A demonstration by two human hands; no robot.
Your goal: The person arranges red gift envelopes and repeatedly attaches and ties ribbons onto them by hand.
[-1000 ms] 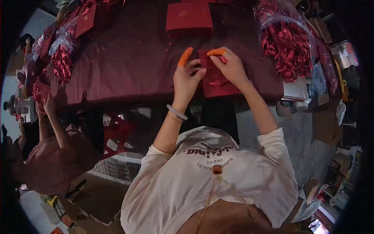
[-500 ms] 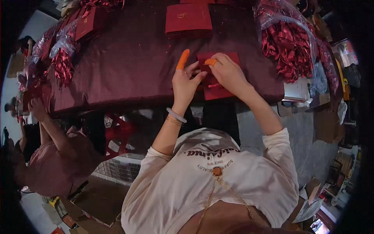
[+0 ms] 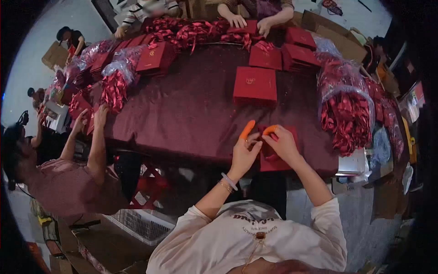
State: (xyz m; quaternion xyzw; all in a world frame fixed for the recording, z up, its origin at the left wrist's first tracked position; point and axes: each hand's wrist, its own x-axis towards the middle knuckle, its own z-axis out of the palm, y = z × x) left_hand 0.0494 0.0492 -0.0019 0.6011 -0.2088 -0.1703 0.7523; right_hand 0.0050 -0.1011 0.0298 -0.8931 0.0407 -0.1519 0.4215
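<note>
A red card or bag (image 3: 289, 137) lies at the near table edge, under both hands. My left hand (image 3: 247, 150), with an orange cover on its index finger, is at the card's left edge, fingers apart and nothing visible in them. On the card's upper part rests my right hand (image 3: 282, 143), its orange-covered index finger and thumb pinched together around a bit of red ribbon. Some ribbon shows below the fingers on the card. Just beyond the hands stands a stack of red bags (image 3: 255, 86) with a gold mark.
Bundles of red ribbon in plastic lie right (image 3: 345, 116) and left (image 3: 114, 89) on the dark red tablecloth (image 3: 182, 109). More red stacks (image 3: 156, 58) sit farther back. A co-worker (image 3: 77, 182) sits left; others' hands (image 3: 237, 21) are across the table. A white crate (image 3: 143, 224) is below.
The view has tilted up, showing the far side of the table and people there. The right fingers have shifted slightly on the card; the left hand keeps nearly the same pose.
</note>
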